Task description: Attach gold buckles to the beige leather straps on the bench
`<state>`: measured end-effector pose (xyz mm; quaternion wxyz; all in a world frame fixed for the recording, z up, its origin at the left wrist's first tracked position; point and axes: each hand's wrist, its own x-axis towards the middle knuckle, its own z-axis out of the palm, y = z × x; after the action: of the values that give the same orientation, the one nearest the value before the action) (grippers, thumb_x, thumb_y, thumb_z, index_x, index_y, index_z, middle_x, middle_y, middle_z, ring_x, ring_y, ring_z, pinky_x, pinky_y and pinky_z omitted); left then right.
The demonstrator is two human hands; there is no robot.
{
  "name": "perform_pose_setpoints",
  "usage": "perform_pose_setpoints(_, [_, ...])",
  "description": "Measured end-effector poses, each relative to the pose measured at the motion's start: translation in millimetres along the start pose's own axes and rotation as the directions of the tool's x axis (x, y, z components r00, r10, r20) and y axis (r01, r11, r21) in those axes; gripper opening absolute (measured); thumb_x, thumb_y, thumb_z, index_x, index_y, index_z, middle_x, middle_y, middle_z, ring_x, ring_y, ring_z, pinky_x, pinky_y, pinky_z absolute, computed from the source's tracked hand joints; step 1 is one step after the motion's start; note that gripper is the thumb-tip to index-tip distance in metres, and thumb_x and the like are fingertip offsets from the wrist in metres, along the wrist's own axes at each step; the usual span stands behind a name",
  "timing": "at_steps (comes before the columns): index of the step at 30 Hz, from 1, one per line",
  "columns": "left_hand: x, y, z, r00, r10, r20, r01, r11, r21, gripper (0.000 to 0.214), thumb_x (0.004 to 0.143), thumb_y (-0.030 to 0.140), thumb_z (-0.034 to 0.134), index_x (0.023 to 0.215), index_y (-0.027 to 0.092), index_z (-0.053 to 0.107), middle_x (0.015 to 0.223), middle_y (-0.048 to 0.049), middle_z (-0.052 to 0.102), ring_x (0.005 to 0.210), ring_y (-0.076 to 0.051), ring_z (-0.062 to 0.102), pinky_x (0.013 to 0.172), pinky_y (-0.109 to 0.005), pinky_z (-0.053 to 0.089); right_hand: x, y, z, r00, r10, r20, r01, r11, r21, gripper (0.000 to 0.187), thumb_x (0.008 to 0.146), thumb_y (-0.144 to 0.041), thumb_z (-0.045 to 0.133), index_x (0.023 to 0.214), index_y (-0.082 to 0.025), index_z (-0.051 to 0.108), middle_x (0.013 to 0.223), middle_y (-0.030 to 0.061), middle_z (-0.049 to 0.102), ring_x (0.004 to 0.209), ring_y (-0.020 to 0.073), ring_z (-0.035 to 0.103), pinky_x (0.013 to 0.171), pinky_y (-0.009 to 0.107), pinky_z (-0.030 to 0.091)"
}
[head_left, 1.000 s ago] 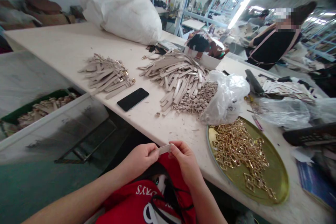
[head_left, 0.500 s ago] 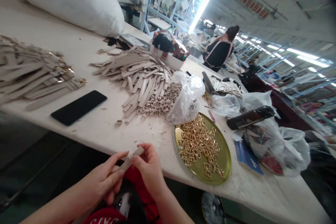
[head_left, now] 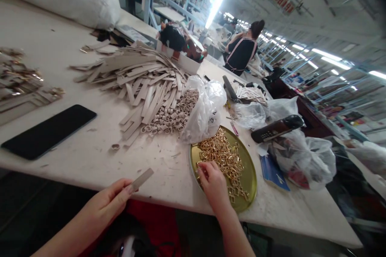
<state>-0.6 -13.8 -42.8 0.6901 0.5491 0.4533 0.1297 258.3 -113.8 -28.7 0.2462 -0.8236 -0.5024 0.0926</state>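
Note:
My left hand (head_left: pixel 113 198) pinches a grey-beige strap (head_left: pixel 143 179) between thumb and fingers, its free end pointing up and right over the table's front edge. Over the left side of a round gold tray (head_left: pixel 250 176) is my right hand (head_left: pixel 213 180), its fingers curled and pinched at a small gold buckle (head_left: pixel 199 165). Fingertip detail there is small and partly hidden. A heap of gold buckles (head_left: pixel 221 152) lies on the tray. Beyond my hands, many small beige loops (head_left: pixel 171 118) spill beside a clear plastic bag (head_left: pixel 203 108).
A pile of beige straps (head_left: pixel 141 72) lies behind the loops; straps with gold hardware (head_left: pixel 21 82) lie at left. A black phone (head_left: pixel 50 130) rests near the front edge. Right of the tray are a blue booklet (head_left: pixel 274 172), a dark bottle (head_left: pixel 277 128) and plastic bags (head_left: pixel 316 156). A person stands farther back.
My right hand has left the strap and moved right to the tray of buckles. My left hand keeps the strap, and the view has shifted to the right.

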Motion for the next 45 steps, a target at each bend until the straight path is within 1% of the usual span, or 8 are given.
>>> perform_pose_setpoints(4, [-3.3, 2.5, 6.0, 0.99, 0.0, 0.143, -0.002, 1.0, 0.016, 0.045, 0.071, 0.062, 0.046, 0.078, 0.018, 0.055, 0.044, 0.0086, 0.028, 0.039, -0.007, 0.027, 0.036, -0.017, 0.02, 12.7, 25.4, -9.0, 0.997, -0.013, 0.078, 0.034, 0.961, -0.275, 0.01, 0.077, -0.016, 0.05, 0.083, -0.019, 0.057, 0.082, 0.0068, 0.058, 0.076, 0.0201, 0.055, 0.067, 0.03, 0.039])
perform_pose_setpoints(11, [-19.0, 10.0, 4.9, 0.984, 0.044, 0.171, -0.059, 0.995, 0.083, 0.044, 0.073, 0.059, 0.045, 0.083, 0.018, 0.057, 0.043, 0.0075, 0.033, 0.04, -0.008, 0.029, 0.037, -0.018, 0.021, 18.5, 31.5, -7.9, 0.998, -0.053, 0.018, 0.056, 0.93, -0.363, 0.011, 0.077, -0.02, 0.053, 0.067, -0.02, 0.049, 0.072, 0.0028, 0.055, 0.065, 0.017, 0.052, 0.06, 0.027, 0.036])
perform_pose_setpoints(21, [-27.9, 36.4, 46.7, 0.973, 0.198, 0.115, -0.183, 0.974, -0.133, 0.033, 0.077, 0.051, 0.042, 0.079, 0.018, 0.045, 0.043, 0.0107, 0.029, 0.037, -0.006, 0.023, 0.037, -0.017, 0.018, -16.5, -51.7, -3.4, 0.926, -0.264, -0.271, 0.309, 0.94, 0.142, 0.009, 0.083, -0.024, 0.047, 0.076, -0.02, 0.049, 0.087, 0.0061, 0.059, 0.076, 0.0161, 0.054, 0.07, 0.03, 0.042])
perform_pose_setpoints(24, [-25.9, 37.2, 51.8, 0.963, 0.258, 0.08, -0.253, 0.965, -0.077, 0.028, 0.079, 0.044, 0.041, 0.076, 0.017, 0.046, 0.045, 0.0095, 0.033, 0.039, -0.007, 0.027, 0.04, -0.018, 0.023, -25.3, -75.7, 5.0, 0.973, -0.123, -0.195, 0.197, 0.882, 0.428, 0.01, 0.08, -0.028, 0.052, 0.074, -0.02, 0.05, 0.085, 0.0046, 0.062, 0.069, 0.0145, 0.055, 0.064, 0.029, 0.043])
perform_pose_setpoints(29, [-39.2, 28.6, 41.9, 0.941, 0.337, -0.036, -0.324, 0.926, 0.195, 0.026, 0.081, 0.038, 0.04, 0.077, 0.016, 0.054, 0.054, 0.0062, 0.041, 0.049, -0.009, 0.036, 0.048, -0.02, 0.027, -31.0, -86.1, 16.0, 0.99, 0.063, 0.124, -0.138, 0.528, 0.838, 0.022, 0.076, -0.038, 0.058, 0.072, -0.018, 0.051, 0.06, -0.0022, 0.055, 0.055, 0.0115, 0.051, 0.056, 0.026, 0.043])
perform_pose_setpoints(32, [-45.5, 27.5, 38.0, 0.935, 0.353, -0.031, -0.32, 0.878, 0.356, 0.023, 0.082, 0.034, 0.039, 0.076, 0.017, 0.055, 0.056, 0.0053, 0.044, 0.052, -0.01, 0.04, 0.05, -0.021, 0.027, -33.5, -87.9, 19.9, 0.978, 0.054, 0.204, -0.206, 0.444, 0.872, 0.025, 0.076, -0.041, 0.058, 0.072, -0.017, 0.053, 0.058, -0.0021, 0.055, 0.055, 0.0113, 0.051, 0.056, 0.026, 0.043])
perform_pose_setpoints(35, [-44.8, 27.5, 36.1, 0.942, 0.333, -0.044, -0.278, 0.846, 0.454, 0.022, 0.081, 0.03, 0.039, 0.071, 0.017, 0.053, 0.053, 0.0056, 0.042, 0.049, -0.01, 0.039, 0.049, -0.021, 0.024, -38.8, -91.4, 20.1, 0.984, 0.012, 0.179, -0.163, 0.475, 0.865, 0.025, 0.076, -0.041, 0.057, 0.076, -0.016, 0.057, 0.06, -0.0016, 0.056, 0.056, 0.0111, 0.051, 0.057, 0.025, 0.042])
perform_pose_setpoints(45, [-38.9, 16.5, 27.6, 0.958, 0.281, -0.06, -0.22, 0.852, 0.476, 0.021, 0.077, 0.027, 0.04, 0.06, 0.017, 0.045, 0.05, 0.0058, 0.038, 0.048, -0.009, 0.036, 0.047, -0.022, 0.021, -47.3, -91.3, 31.7, 0.925, 0.001, 0.38, -0.362, 0.304, 0.881, 0.02, 0.072, -0.035, 0.063, 0.074, -0.019, 0.05, 0.071, -0.0013, 0.062, 0.06, 0.0103, 0.054, 0.062, 0.025, 0.044])
